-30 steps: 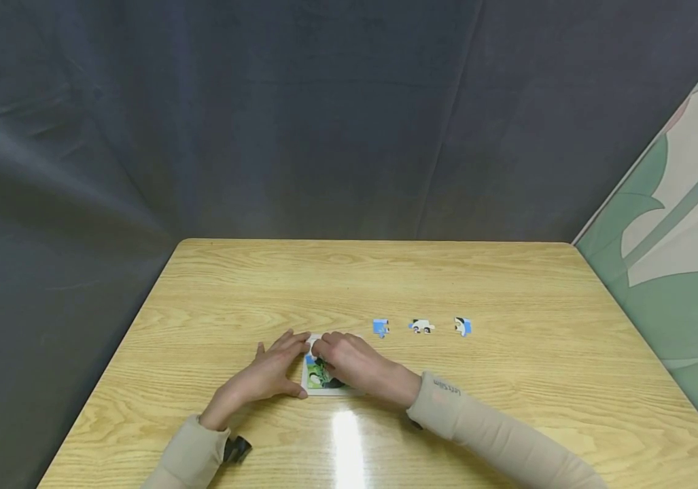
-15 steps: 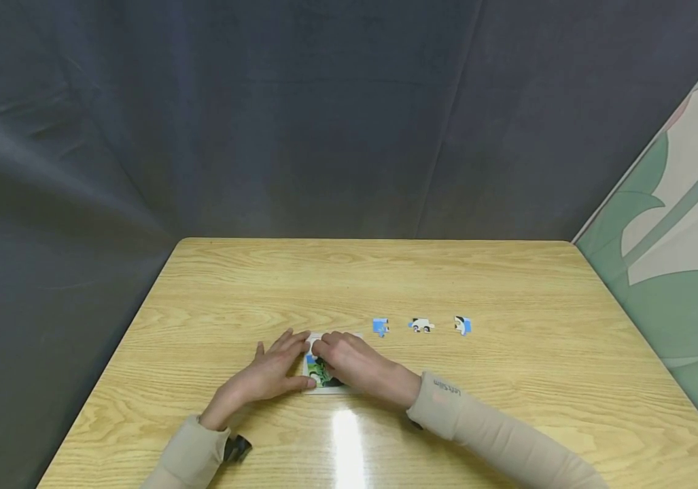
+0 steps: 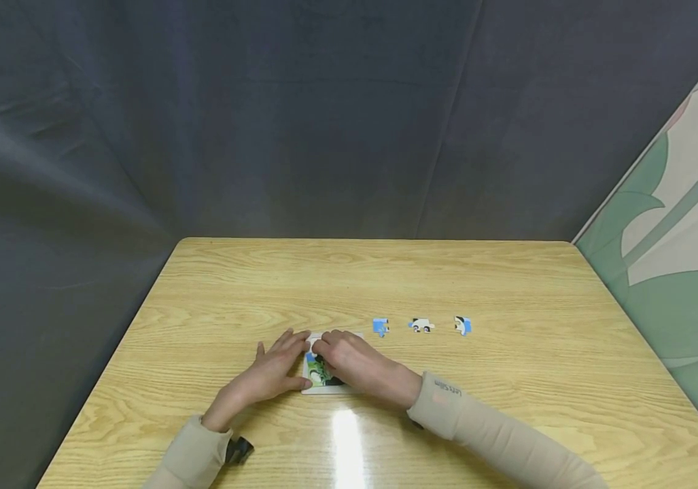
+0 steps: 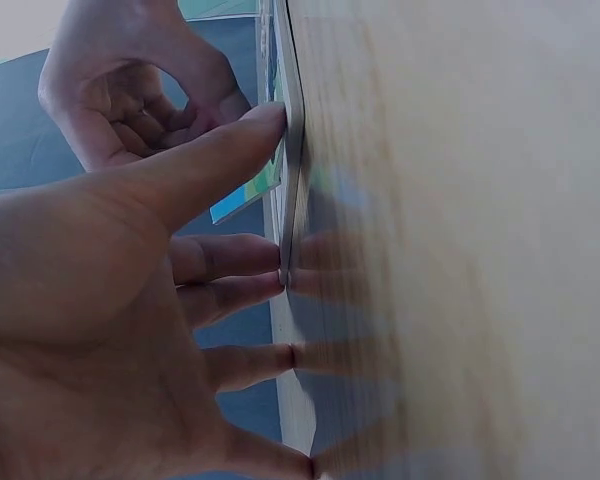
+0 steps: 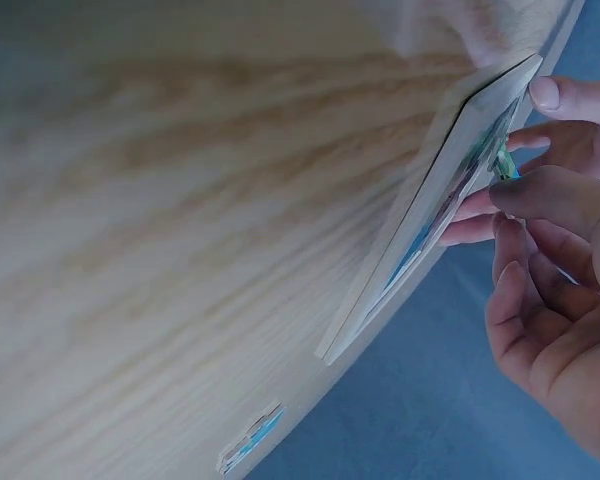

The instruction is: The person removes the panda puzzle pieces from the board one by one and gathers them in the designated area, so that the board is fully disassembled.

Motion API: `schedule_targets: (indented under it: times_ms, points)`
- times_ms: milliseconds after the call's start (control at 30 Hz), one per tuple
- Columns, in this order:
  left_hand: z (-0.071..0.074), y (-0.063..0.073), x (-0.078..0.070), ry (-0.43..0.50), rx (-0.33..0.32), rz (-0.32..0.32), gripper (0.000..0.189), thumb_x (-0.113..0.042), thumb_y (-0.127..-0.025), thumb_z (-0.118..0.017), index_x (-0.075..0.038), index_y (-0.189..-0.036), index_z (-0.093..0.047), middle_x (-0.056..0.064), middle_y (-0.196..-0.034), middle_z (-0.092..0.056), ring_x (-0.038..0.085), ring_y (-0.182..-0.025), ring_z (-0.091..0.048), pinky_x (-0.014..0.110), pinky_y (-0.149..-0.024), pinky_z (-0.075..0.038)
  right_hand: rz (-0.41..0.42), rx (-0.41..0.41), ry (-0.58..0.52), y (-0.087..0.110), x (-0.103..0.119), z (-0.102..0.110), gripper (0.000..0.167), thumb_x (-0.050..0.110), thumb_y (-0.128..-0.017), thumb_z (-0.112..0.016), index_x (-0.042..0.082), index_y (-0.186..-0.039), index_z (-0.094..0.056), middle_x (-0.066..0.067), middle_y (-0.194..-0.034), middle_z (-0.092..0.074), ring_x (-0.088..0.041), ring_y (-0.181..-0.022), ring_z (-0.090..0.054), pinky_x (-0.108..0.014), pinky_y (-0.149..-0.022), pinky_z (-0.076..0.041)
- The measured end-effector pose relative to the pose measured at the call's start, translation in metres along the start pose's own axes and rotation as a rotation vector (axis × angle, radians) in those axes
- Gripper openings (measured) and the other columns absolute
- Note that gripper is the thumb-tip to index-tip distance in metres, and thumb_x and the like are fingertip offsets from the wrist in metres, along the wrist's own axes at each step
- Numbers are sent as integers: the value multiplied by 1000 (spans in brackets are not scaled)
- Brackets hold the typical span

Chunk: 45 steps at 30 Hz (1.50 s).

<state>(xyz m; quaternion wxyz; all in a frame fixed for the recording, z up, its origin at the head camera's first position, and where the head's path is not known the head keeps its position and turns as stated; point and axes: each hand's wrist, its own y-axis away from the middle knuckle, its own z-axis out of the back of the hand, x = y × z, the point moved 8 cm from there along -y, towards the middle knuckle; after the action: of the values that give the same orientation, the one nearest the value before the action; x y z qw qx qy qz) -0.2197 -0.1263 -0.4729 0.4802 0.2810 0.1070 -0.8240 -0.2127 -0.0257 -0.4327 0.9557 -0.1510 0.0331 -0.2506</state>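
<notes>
A small puzzle board [image 3: 333,390] with a pale frame and a green-and-blue picture lies on the table between both hands. My left hand [image 3: 269,372] touches its left side, fingers spread and mostly straight, with the thumb at the near corner. My right hand [image 3: 351,360] is over the board and covers much of the picture. Between its thumb and fingers it pinches a puzzle piece [image 4: 245,197], blue and green, tilted up from the board in the left wrist view. The green of this piece also shows at the right fingertips [image 5: 510,192] in the right wrist view.
Three loose puzzle pieces lie in a row beyond the board: a blue piece [image 3: 380,327], a white piece with black eye spots [image 3: 421,325] and a black, white and blue piece [image 3: 463,325]. A dark curtain [image 3: 336,136] hangs behind the wooden table [image 3: 538,339].
My left thumb has moved slightly up from the board's near corner, and the board has shifted a little away from me. My right hand stays almost in place.
</notes>
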Motion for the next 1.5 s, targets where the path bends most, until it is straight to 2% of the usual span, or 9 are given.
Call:
schedule_targets:
  times_ms: [267,433,633,767,900,1067,1267,1500]
  points:
    - [0,-1,0,-18,-2,19,54,-31,-89,-68,-4,-132,-49,14,-155,-30,40,-144,-14,82,-96,-7,-4,25,-11,-1,0,0,14,1,-84,-68,8,-96,-65,1,-81,-61,-10,-71,-56,-19,-61,-48]
    - [0,-2,0,-20,-5,35,55,-29,-89,-69,-3,-133,-49,14,-155,-30,39,-145,-13,81,-96,-8,-11,39,-28,-1,-2,0,17,-1,-81,-69,7,-97,-65,0,-82,-61,-9,-72,-56,-19,-61,-47]
    - [0,-2,-2,-18,-1,39,60,-29,-89,-69,0,-136,-47,14,-155,-30,39,-145,-13,81,-97,-7,-52,32,-113,1,-10,2,21,-5,-79,-68,4,-98,-65,-1,-83,-61,-10,-75,-57,-18,-64,-48]
    - [0,-2,-3,-29,-1,34,60,-29,-88,-69,0,-136,-47,13,-155,-29,39,-145,-14,81,-97,-7,-107,-9,-218,6,-24,18,26,-2,-79,-74,1,-104,-66,-4,-90,-65,-12,-79,-61,-15,-67,-51]
    - [-1,-4,-5,-27,10,28,62,-31,-87,-70,1,-136,-47,13,-155,-29,39,-145,-13,80,-98,-5,-193,-55,-309,21,-50,38,28,-2,-79,-75,-1,-106,-67,-6,-91,-67,-12,-77,-63,-15,-66,-52]
    - [-4,-4,-4,-23,48,18,75,-36,-82,-74,1,-140,-43,11,-157,-25,38,-145,-8,80,-97,-3,-288,-101,-352,56,-80,52,25,-7,-76,-73,-3,-101,-69,-6,-87,-69,-13,-74,-64,-21,-65,-54]
    - [-4,-2,1,-42,68,23,87,-38,-73,-81,0,-142,-41,10,-158,-21,38,-146,-7,80,-97,-3,-364,8,-402,91,-92,39,24,-9,-76,-72,-1,-98,-70,-5,-85,-69,-11,-73,-62,-19,-63,-51]
    - [-5,-2,2,-31,66,16,83,-33,-73,-82,-3,-140,-43,11,-158,-22,39,-145,-8,81,-97,-3,-371,65,-441,102,-93,25,23,-10,-76,-68,0,-97,-71,-2,-83,-68,-10,-73,-59,-21,-64,-51]
